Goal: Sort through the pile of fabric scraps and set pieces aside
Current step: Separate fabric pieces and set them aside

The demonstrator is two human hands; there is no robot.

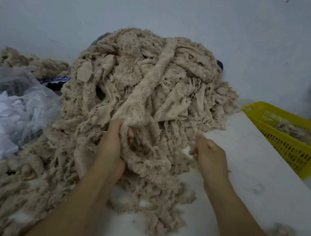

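Left hand [112,148], fingers curled round the long fleecy strip [158,71]; strip runs away up the pile [195,87]; right hand [212,156] just beside (grip blurred, cannot tell).

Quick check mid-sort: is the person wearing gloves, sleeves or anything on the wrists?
No. The left hand and right hand are bare, without gloves. Both forearms are uncovered to the frame's bottom edge, so no sleeves show. No watch, bracelet or ring is visible, though the picture is slightly blurred.
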